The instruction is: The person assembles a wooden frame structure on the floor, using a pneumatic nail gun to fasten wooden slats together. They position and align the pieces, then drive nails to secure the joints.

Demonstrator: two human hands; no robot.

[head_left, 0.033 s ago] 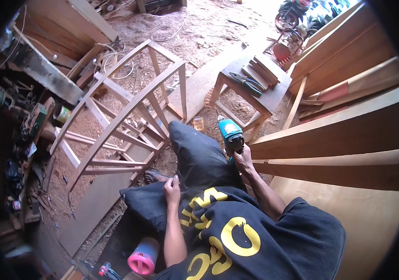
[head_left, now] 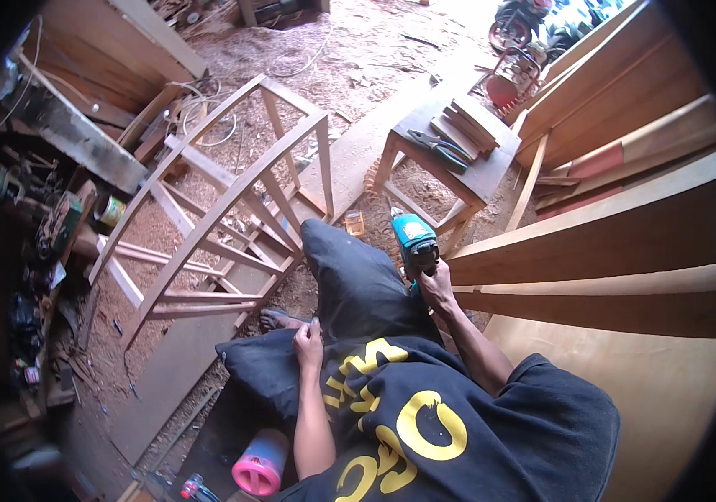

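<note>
Gripping a teal power tool (head_left: pixel 414 238) are the right fingers (head_left: pixel 435 271); left fingers (head_left: pixel 308 332) curl, grasp unclear; pink-lidded jar (head_left: pixel 258 468), contents indistinct.

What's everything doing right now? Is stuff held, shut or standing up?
Teal power tool, held; running or not, unclear
Right hand, gripping the teal power tool
Left hand, curled; contents unclear
Stool, standing
Pliers, lying on the stool
Wood pieces, stacked there
Pink-lidded container, closed

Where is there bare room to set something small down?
Bare: near corner of the stool, beside pliers and wood strips; floor board between wooden frame and left knee. Crowded: stool's middle, left-edge clutter; tight between teal power tool and stool.
</note>
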